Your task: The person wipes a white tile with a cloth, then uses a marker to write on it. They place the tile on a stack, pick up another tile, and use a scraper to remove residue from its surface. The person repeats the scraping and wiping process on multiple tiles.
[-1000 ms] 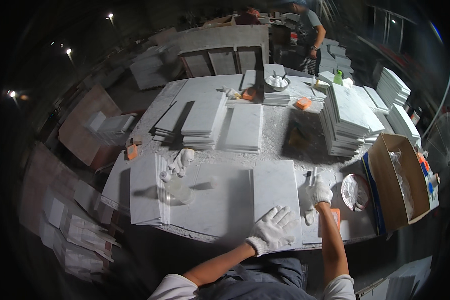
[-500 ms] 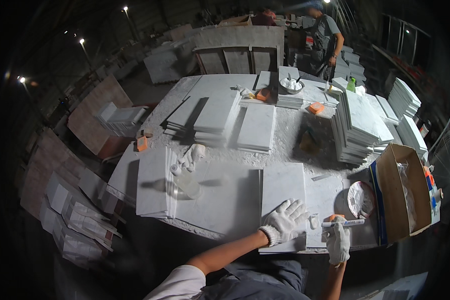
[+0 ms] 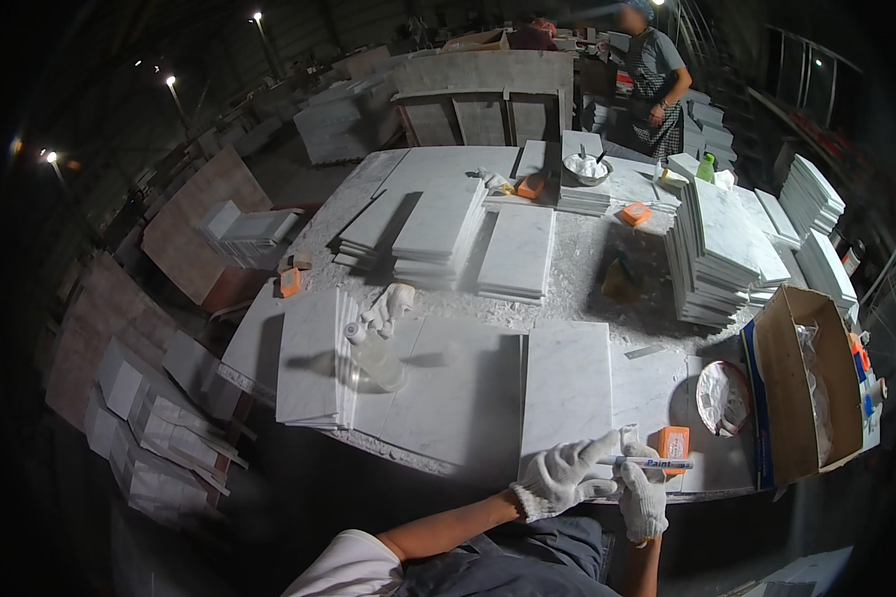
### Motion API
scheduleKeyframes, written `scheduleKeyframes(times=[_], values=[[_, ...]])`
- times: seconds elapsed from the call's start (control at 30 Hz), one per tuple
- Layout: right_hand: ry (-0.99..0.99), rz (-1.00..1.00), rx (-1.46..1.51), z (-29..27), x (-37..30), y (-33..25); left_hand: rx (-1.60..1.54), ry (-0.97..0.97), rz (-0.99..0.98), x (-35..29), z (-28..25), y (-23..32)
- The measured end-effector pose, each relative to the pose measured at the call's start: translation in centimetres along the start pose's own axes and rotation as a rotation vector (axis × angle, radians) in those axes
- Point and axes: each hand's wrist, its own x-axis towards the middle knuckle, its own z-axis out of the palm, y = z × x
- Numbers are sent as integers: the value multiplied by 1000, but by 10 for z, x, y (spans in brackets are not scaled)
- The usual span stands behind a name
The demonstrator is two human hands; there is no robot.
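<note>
A white paint marker (image 3: pixel 662 464) lies crosswise in my gloved right hand (image 3: pixel 643 502), whose fingers are wrapped round it. Beside it is my gloved left hand (image 3: pixel 565 480), its fingers stretched out and its thumb apart, close to the marker's left end. Whether the left fingertips touch the marker is hard to make out. Both hands are over the front edge of a white marble-like tile (image 3: pixel 567 383). Just beyond the right hand stands an orange block (image 3: pixel 674 443) with a pale label. A small whitish piece (image 3: pixel 629 436) is partly hidden behind the hands.
A round dish (image 3: pixel 724 400) and an open cardboard box (image 3: pixel 801 388) stand at the right. A clear bottle (image 3: pixel 376 366) stands at the left by a rag (image 3: pixel 389 306). Tile stacks (image 3: pixel 438 234) fill the dusty table's far side; a co-worker (image 3: pixel 655 85) stands beyond.
My left hand has lifted off the tile and drawn nearer to me. My right hand has moved left with the marker, bringing the hands together and uncovering the orange block.
</note>
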Motion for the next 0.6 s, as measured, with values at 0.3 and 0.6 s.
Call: scheduleKeyframes(times=[0.3,0.6], values=[[-5,128,-141,-4,-6,7,348,50,80,-11,-5,-7],[-35,122,-221,7,-2,-4,239,-15,-15,1,-31,13]])
